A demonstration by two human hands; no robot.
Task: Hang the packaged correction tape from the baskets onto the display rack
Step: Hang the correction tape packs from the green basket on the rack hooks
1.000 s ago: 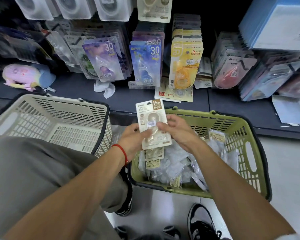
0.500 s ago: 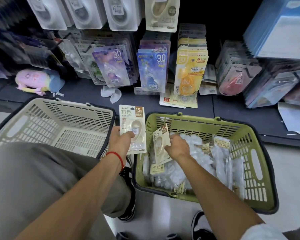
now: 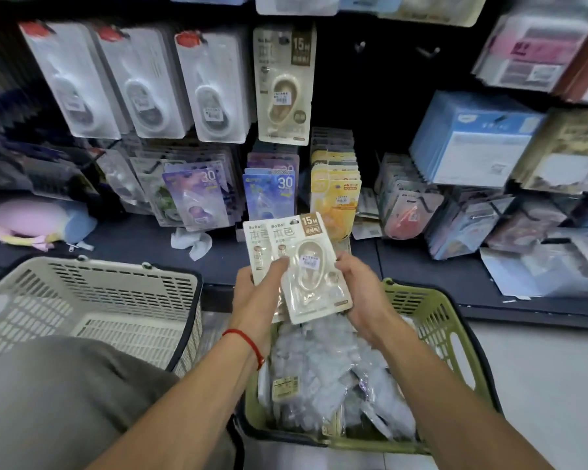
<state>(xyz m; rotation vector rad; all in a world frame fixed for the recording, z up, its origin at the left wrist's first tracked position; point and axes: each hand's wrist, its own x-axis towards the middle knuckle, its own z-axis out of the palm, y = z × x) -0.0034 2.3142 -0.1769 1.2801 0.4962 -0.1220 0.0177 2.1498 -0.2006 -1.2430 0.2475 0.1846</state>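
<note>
Your left hand (image 3: 257,293) gripping two cream correction tape packs (image 3: 306,266) fanned above the green basket (image 3: 455,351), your right hand (image 3: 360,293) pinching the front pack's right edge, matching pack (image 3: 283,84) hanging on the display rack (image 3: 387,96) above.

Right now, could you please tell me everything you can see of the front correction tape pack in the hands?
The front correction tape pack is a cream card under a clear plastic blister holding a pale oval dispenser, with a brown "15M" corner and a small white sticker. It tilts slightly, overlapping a second matching pack behind it. The left hand grips its left edge, the right hand its right, above the green basket.
</note>
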